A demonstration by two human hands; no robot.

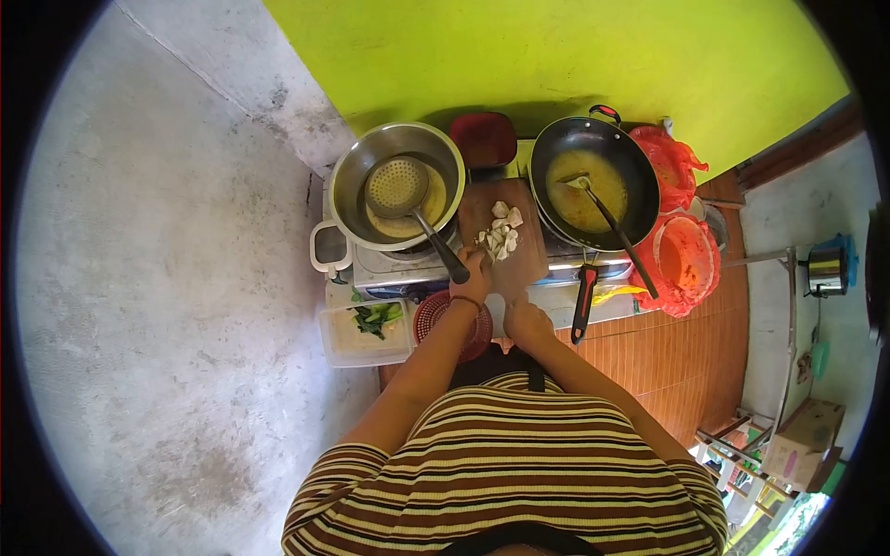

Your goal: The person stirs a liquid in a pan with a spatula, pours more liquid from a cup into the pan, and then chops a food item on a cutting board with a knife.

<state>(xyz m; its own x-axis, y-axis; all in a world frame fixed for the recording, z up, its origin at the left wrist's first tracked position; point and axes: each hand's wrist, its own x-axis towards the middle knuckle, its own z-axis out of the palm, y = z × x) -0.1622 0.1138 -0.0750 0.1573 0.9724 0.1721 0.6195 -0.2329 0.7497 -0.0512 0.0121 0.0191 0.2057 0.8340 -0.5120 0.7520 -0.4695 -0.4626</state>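
Observation:
A brown cutting board (527, 250) lies between the two pans, with several chopped whitish pieces (502, 236) on it; their kind is not clear. At the board's left lower edge, my left hand (473, 278) is closed, its fingertips against the edge close to the pieces. My right hand (529, 323) makes a fist just below the board's near end; what it grips is hidden. A red colander (477, 338) stands under my left wrist. Beside that wrist is the black handle of a perforated skimmer (397, 186), which rests in a steel basin (349, 218).
A black wok (640, 176) with yellowish liquid and a spatula (609, 218) stands right, its handle (583, 301) jutting forward. Red plastic-lined containers (686, 264) sit beyond. Left are a box of greens (366, 347) and a white-rimmed container (331, 248). A dark red container (483, 139) stands behind.

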